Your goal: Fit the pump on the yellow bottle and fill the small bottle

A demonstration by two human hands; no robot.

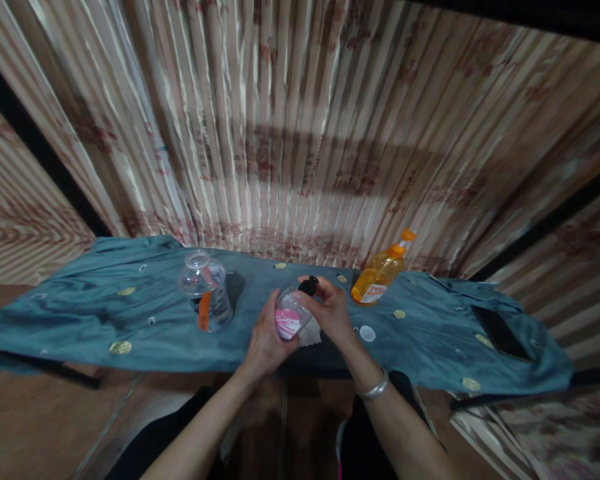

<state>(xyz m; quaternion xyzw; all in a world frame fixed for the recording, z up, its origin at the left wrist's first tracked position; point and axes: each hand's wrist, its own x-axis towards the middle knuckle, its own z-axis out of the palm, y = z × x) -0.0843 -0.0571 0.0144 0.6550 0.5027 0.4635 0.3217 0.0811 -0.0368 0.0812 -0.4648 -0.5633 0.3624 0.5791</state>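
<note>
A clear bottle with a pink label (287,322) is held tilted over the near middle of the cloth-covered table. My left hand (269,337) is wrapped round its body from the left. At its top, the fingers of my right hand (330,305) close round a black pump cap (309,287). Whether the cap is screwed tight or loose on the neck I cannot tell. Below the bottle lies a pale piece of paper or cloth (311,335), partly hidden by my hands. A small white round lid (367,333) lies just right of my right wrist.
A large clear bottle with an orange label strip (205,310) stands on the left. An orange dish soap bottle (377,280) stands at the back right. A dark phone (501,333) lies near the right end of the green-blue cloth (145,350). Curtains (290,167) hang behind.
</note>
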